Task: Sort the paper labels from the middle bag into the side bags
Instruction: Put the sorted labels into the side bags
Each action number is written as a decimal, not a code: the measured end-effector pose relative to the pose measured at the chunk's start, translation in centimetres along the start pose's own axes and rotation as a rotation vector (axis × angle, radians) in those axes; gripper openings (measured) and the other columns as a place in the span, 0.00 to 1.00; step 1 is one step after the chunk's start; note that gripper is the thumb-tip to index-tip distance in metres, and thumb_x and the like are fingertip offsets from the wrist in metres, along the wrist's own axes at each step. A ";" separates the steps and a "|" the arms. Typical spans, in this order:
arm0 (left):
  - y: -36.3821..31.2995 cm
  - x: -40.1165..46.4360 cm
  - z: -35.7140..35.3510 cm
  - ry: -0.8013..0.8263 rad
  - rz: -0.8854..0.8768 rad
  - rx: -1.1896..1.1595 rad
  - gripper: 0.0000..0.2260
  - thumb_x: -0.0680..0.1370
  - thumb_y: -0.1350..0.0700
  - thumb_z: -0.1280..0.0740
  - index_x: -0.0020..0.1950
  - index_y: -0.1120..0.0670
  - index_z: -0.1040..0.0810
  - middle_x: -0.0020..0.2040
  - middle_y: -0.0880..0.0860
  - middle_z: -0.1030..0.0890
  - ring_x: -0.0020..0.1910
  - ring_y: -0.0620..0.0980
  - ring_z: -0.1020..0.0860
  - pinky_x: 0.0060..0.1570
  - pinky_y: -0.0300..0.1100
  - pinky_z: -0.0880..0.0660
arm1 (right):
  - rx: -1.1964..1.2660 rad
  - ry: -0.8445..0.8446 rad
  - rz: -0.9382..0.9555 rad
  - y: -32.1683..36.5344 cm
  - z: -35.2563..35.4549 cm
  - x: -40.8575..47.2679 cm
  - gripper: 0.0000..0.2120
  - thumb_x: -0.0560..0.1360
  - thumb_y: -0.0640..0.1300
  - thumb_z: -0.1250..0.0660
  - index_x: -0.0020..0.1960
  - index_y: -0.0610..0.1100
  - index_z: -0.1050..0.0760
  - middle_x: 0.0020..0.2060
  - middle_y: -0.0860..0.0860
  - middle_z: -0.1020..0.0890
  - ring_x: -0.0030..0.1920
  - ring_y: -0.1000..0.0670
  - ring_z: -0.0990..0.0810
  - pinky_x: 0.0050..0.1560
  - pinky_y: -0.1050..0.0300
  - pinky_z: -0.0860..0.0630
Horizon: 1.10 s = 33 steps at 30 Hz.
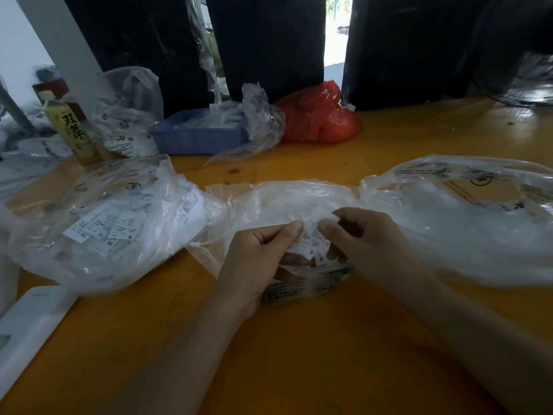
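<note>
Both hands are pinching a small bunch of white paper labels (pixel 311 239) over the near edge of the middle bag (pixel 287 202), a clear plastic bag lying on an orange worktop (pixel 299 339). The left hand (pixel 257 262) is gripping the labels between thumb and forefinger at their left edge; the right hand (pixel 365 238) is pinching their upper right corner. The labels are showing fine printed lines too small to read, with the size letters "S" and "XL" at their lower end; their long axis is running away from the person, tilted slightly right.

Left of the grip, the left bag (pixel 98 223) is holding loose labels, with "S", "XS" and "XL" legible through the plastic. Right of the grip, the right bag (pixel 466 220) is lying open, its contents a blurred white.

Beyond the grip are sitting a blue tray (pixel 197 139) draped in crumpled plastic, a red plastic bag (pixel 320 118), and, further left, a yellow bottle (pixel 74 130) printed with Chinese characters. A white box (pixel 30 327) is lying at the near left edge.
</note>
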<state>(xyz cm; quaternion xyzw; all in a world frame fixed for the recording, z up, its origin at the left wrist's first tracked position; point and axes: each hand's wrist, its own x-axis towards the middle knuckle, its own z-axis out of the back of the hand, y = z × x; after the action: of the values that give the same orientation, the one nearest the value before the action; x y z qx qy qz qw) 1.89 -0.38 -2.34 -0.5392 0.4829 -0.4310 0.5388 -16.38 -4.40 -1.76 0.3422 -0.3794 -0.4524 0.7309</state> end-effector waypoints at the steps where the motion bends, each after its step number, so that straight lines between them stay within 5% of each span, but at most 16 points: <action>1: -0.1 0.0 0.0 -0.005 0.005 -0.015 0.06 0.78 0.48 0.25 0.50 0.48 0.10 0.48 0.49 0.10 0.40 0.52 0.11 0.26 0.36 0.22 | 0.003 -0.034 0.001 -0.2 -0.1 0.1 0.06 0.81 0.52 0.34 0.48 0.52 0.21 0.33 0.55 0.17 0.33 0.55 0.18 0.31 0.60 0.25; 4: -0.2 0.0 0.0 -0.003 0.017 -0.038 0.13 0.71 0.43 0.25 0.50 0.48 0.09 0.51 0.47 0.11 0.41 0.53 0.11 0.26 0.36 0.23 | 0.089 -0.126 -0.025 -0.5 0.0 0.3 0.08 0.80 0.48 0.31 0.59 0.53 0.24 0.38 0.55 0.17 0.35 0.58 0.17 0.35 0.68 0.24; 15: 0.2 0.2 0.1 -0.022 -0.012 0.044 0.16 0.70 0.39 0.26 0.48 0.48 0.09 0.41 0.49 0.12 0.34 0.43 0.16 0.27 0.35 0.24 | 0.070 -0.014 0.053 -0.2 -0.7 -0.3 0.02 0.79 0.52 0.31 0.48 0.57 0.20 0.40 0.64 0.16 0.39 0.58 0.16 0.37 0.64 0.19; 19: 0.2 0.4 0.2 -0.012 0.008 0.011 0.13 0.71 0.43 0.24 0.51 0.47 0.09 0.47 0.49 0.11 0.40 0.46 0.13 0.30 0.36 0.21 | 0.092 -0.044 0.032 -0.2 -0.5 -0.2 0.08 0.77 0.46 0.27 0.50 0.58 0.22 0.40 0.60 0.15 0.39 0.57 0.16 0.37 0.59 0.18; 23: 0.0 0.2 0.3 0.009 -0.101 0.113 0.13 0.77 0.58 0.24 0.59 0.45 0.14 0.51 0.45 0.11 0.44 0.48 0.11 0.33 0.36 0.19 | 0.118 -0.156 0.009 -0.1 -0.2 0.0 0.08 0.78 0.45 0.28 0.53 0.56 0.24 0.39 0.58 0.15 0.37 0.56 0.16 0.40 0.59 0.19; 27: -1.4 0.0 2.0 -0.240 -0.489 0.521 0.20 0.80 0.58 0.27 0.69 0.42 0.21 0.58 0.37 0.17 0.37 0.42 0.13 0.27 0.32 0.22 | 0.012 -0.346 0.064 0.4 1.5 0.4 0.05 0.79 0.45 0.29 0.53 0.52 0.23 0.40 0.58 0.16 0.39 0.60 0.18 0.38 0.66 0.21; 30: -3.7 0.6 6.4 -0.669 -0.813 0.812 0.14 0.83 0.58 0.31 0.69 0.49 0.19 0.61 0.53 0.14 0.45 0.45 0.15 0.34 0.34 0.22 | -0.422 -0.445 0.140 0.1 4.7 1.4 0.01 0.80 0.46 0.33 0.50 0.51 0.25 0.39 0.61 0.22 0.37 0.61 0.22 0.31 0.70 0.30; 33: -4.8 1.2 12.3 -0.970 -0.650 1.008 0.11 0.84 0.61 0.35 0.63 0.52 0.17 0.60 0.57 0.15 0.53 0.56 0.15 0.48 0.54 0.18 | -0.946 -0.250 -0.137 -2.4 8.9 2.8 0.10 0.81 0.41 0.37 0.41 0.45 0.25 0.35 0.50 0.20 0.32 0.53 0.24 0.30 0.59 0.32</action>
<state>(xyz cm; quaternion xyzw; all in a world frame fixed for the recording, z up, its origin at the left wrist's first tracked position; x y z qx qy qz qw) 14.45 0.18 1.78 -0.4718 -0.2445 -0.4510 0.7171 -24.17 -9.25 1.10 -0.0599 -0.1941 -0.6596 0.7236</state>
